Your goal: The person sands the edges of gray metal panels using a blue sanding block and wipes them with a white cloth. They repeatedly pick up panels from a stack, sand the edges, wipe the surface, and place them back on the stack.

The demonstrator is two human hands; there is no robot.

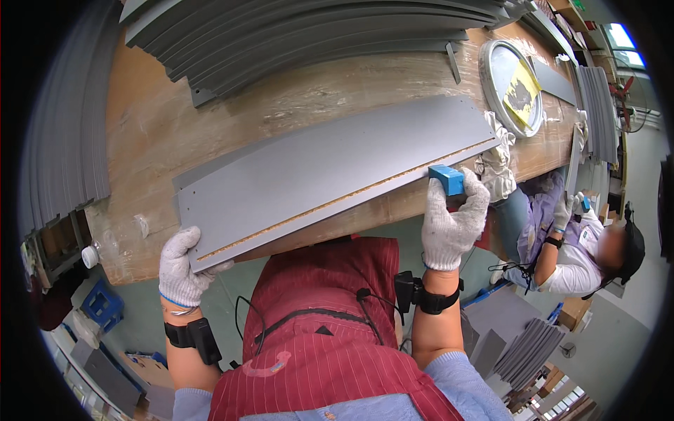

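Observation:
A long grey board (pixel 330 168) lies slanted across the table in front of me, with a narrow brown groove running along its near edge. My left hand (pixel 184 270), in a white knit glove, is closed on the board's near left corner, thumb on top. In my gloved right hand (pixel 453 224) a small blue block (pixel 447 179) is pinched between thumb and fingers, at the board's near edge toward its right end. Whether the block touches the edge I cannot tell. Part of another grey board shows beneath the far left side of this one.
A tall stack of grey boards (pixel 316 42) fills the table's far side; more stand at the left (pixel 67 126). Right of my board are a crumpled white cloth (pixel 497 165) and a round lid (pixel 493 77) bearing a yellow sheet (pixel 521 95). A co-worker (pixel 562 238) sits at the right.

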